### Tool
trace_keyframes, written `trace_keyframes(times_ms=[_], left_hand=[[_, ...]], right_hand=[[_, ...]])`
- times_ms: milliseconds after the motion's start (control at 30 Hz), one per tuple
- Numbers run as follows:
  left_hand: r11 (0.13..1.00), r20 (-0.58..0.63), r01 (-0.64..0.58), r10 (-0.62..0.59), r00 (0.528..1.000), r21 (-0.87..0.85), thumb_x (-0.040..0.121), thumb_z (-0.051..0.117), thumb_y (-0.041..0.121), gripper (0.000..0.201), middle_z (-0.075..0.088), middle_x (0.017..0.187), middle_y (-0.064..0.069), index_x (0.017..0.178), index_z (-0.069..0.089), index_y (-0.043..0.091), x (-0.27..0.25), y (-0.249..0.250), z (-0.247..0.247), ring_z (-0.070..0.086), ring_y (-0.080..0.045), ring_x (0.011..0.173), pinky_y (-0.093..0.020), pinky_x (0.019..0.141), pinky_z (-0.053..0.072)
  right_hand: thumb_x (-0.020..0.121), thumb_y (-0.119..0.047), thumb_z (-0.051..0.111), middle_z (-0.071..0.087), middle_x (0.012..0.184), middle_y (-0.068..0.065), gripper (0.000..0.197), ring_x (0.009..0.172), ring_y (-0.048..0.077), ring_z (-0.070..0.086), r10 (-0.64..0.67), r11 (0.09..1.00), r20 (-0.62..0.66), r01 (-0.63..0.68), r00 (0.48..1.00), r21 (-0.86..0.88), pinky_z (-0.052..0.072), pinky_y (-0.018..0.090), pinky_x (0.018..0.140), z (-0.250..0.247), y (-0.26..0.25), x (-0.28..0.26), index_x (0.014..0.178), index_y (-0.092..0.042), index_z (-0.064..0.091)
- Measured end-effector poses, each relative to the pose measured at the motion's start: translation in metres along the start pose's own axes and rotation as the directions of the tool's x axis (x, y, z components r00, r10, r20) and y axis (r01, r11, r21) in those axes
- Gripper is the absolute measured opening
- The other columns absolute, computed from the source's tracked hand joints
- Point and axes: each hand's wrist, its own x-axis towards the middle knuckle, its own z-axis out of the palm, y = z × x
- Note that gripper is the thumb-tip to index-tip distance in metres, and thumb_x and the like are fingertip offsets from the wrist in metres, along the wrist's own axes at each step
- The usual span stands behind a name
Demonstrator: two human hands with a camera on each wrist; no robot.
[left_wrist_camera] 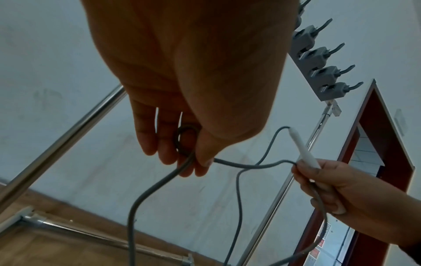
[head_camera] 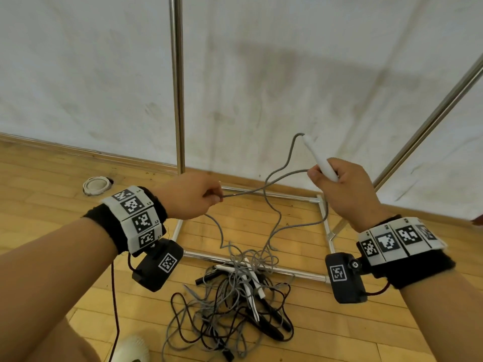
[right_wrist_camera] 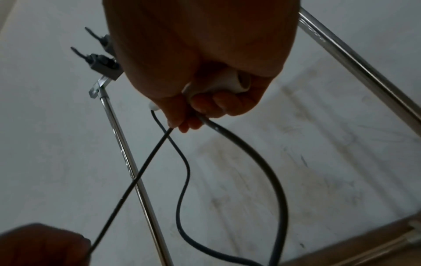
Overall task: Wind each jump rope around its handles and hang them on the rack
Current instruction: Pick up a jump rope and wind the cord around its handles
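Nearest, both forearms carry black wristbands with white panels of square black-and-white coded markers; small characters such as "L2" beside the left markers are only partly legible. On the wooden floor [head_camera: 78, 178] below lies a tangled pile of jump ropes [head_camera: 235, 291], grey and black cords with white and black handles, just in front of the rack's base bars. The left hand [head_camera: 188, 194] pinches the grey rope [head_camera: 271, 182] between thumb and fingers [left_wrist_camera: 168, 153], with a small loop of cord inside the curled fingers. From there the rope runs, slack, to the right hand [head_camera: 345, 186], whose fingers are wrapped around a white handle [head_camera: 320, 158] that points up and away; the cord leaves the handle's far tip and hangs down to the pile. Beyond stand the chrome posts of the rack [head_camera: 177, 87], against a white wall. In the left wrist view a row of grey hooks [left_wrist_camera: 318, 59] sits on the rack's top bar, bare of ropes. No brand names can be read.
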Motion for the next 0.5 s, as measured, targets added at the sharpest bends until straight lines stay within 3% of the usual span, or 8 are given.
trace_keyframes(times_ms=[67, 167, 233, 333, 500], left_hand=[[0.999, 0.019, -0.005, 0.005, 1.000, 0.039, 0.096, 0.054, 0.027, 0.014, 0.065, 0.091, 0.011, 0.096, 0.067, 0.031, 0.000, 0.002, -0.001, 0.060, -0.007, 0.083, -0.023, 0.072, 0.046], [0.994, 0.004, -0.050, 0.050, 0.999, 0.096, 0.096, 0.053, 0.028, 0.019, 0.068, 0.094, 0.010, 0.100, 0.072, 0.026, 0.000, 0.010, 0.001, 0.059, -0.007, 0.082, -0.022, 0.070, 0.044], [0.987, -0.025, -0.091, 0.095, 0.995, 0.129, 0.096, 0.052, 0.028, 0.021, 0.068, 0.095, 0.010, 0.102, 0.072, 0.026, 0.000, 0.020, 0.003, 0.058, -0.009, 0.083, -0.024, 0.070, 0.043], [0.975, -0.045, -0.181, 0.188, 0.981, 0.128, 0.098, 0.050, 0.027, 0.021, 0.067, 0.093, 0.008, 0.102, 0.071, 0.023, -0.001, 0.034, 0.005, 0.059, -0.012, 0.084, -0.031, 0.074, 0.049], [0.964, -0.150, -0.266, 0.267, 0.952, 0.025, 0.098, 0.052, 0.028, 0.019, 0.059, 0.079, 0.010, 0.095, 0.069, 0.019, -0.003, 0.044, 0.006, 0.054, -0.006, 0.069, -0.027, 0.064, 0.043]], right_hand=[[0.090, -0.025, 0.067, 0.061, 0.080, -0.009, 0.012, 0.071, 0.012, 0.056, 0.036, 0.999, 0.054, -0.035, 0.998, -0.009, 0.043, 0.030, 0.065, 0.002, 0.001, -0.003, 0.080, -0.031, 0.068], [0.084, -0.009, 0.070, 0.064, 0.104, -0.008, 0.029, 0.093, 0.012, 0.059, -0.011, 1.000, 0.110, 0.008, 0.994, 0.027, 0.045, 0.028, 0.073, 0.007, -0.007, -0.009, 0.093, -0.037, 0.071], [0.082, -0.009, 0.073, 0.067, 0.100, -0.011, 0.029, 0.083, 0.004, 0.060, -0.061, 0.995, 0.153, 0.048, 0.986, 0.085, 0.043, 0.023, 0.066, 0.014, -0.017, -0.013, 0.093, -0.036, 0.073], [0.083, -0.025, 0.075, 0.065, 0.090, -0.014, 0.018, 0.064, -0.002, 0.057, -0.081, 0.996, 0.263, 0.070, 0.961, 0.052, 0.039, 0.014, 0.056, 0.032, -0.030, -0.020, 0.096, -0.037, 0.071], [0.089, -0.030, 0.069, 0.065, 0.103, -0.016, 0.013, 0.088, 0.005, 0.060, -0.164, 0.985, 0.333, 0.172, 0.929, 0.004, 0.047, 0.023, 0.075, 0.046, -0.038, -0.024, 0.102, -0.030, 0.071]])
